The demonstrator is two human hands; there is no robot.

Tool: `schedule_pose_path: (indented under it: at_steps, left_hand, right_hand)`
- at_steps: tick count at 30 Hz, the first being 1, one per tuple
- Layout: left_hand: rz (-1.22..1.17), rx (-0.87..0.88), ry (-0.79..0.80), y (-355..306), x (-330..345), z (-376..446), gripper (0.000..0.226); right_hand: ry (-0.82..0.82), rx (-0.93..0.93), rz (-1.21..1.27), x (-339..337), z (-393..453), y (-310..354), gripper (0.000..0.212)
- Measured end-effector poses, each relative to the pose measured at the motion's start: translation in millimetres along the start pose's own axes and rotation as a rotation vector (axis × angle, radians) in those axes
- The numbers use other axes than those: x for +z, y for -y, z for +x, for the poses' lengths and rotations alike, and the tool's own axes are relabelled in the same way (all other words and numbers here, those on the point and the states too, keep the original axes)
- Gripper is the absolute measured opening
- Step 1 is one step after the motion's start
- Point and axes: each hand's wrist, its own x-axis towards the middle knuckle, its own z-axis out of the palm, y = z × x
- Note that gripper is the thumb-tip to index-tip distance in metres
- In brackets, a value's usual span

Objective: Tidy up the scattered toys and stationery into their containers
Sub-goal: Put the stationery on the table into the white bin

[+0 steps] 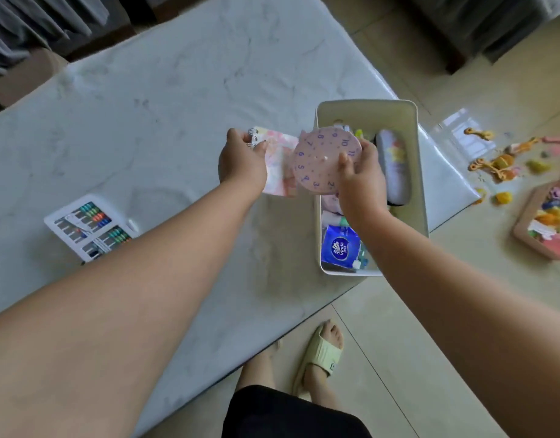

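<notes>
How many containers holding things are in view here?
2. A white bin stands on the table's right end, with a tissue pack inside. A cardboard box of toys lies on the floor at right, partly cut off.

Two bare hands show at mid-frame, the left hand [242, 161] and the right hand [362, 181]. They hold one small spiral-bound notebook with a pastel cover [280, 165] and one round pink clock-face disc with purple numerals [324, 159]. One white rectangular plastic bin [367, 110] stands right of centre, with one blue tissue packet [340, 246] and one pale zipped pencil case [394, 167] counted inside it. One white-framed abacus with coloured beads [90, 227] lies at the left. One hexagonal cardboard box of toys [525, 216] sits at the right edge. One foot in a pale slipper [322, 352] is clear at the bottom.
</notes>
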Motion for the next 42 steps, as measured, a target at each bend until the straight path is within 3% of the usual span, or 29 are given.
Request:
schedule_pose_path:
  at_steps: [10, 12, 15, 18, 20, 23, 25, 32, 37, 42]
  left_hand:
    - [0.079, -0.017, 0.159, -27, 94, -105, 0.024]
    - [0.097, -0.033, 0.213, -23, 103, -117, 0.026]
    - [0.076, -0.058, 0.275, -18, 109, -124, 0.029]
    - [0.130, -0.007, 0.247, -23, 110, -119, 0.038]
    - [0.272, 0.080, 0.217, -27, 110, -117, 0.042]
    - [0.361, 0.214, 0.250, -28, 108, -122, 0.025]
    - [0.387, 0.264, 0.237, -24, 102, -125, 0.023]
    - [0.392, 0.128, 0.157, -3, 60, -113, 0.040]
    - [0.472, 0.047, 0.097, 44, 5, -94, 0.040]
    - [0.479, -0.079, 0.063, 111, -54, -78, 0.042]
  right_hand:
    - [-0.230, 0.304, 0.065, -91, 34, -58, 0.031]
    - [-0.178, 0.351, 0.101, -94, 36, -66, 0.032]
    - [0.026, 0.359, 0.234, -91, 33, -66, 0.038]
    - [0.200, 0.331, 0.355, -87, 36, -63, 0.055]
    - [0.247, 0.265, 0.163, -84, 38, -60, 0.062]
    - [0.145, 0.114, -0.258, -78, 34, -58, 0.060]
    - [0.071, 0.096, -0.320, -71, 28, -55, 0.055]
    - [0.077, -0.041, -0.314, -48, 3, -36, 0.040]
    - [0.181, -0.201, -0.299, 7, -28, -13, 0.043]
    - [0.360, -0.230, -0.361, 75, -70, 5, 0.041]
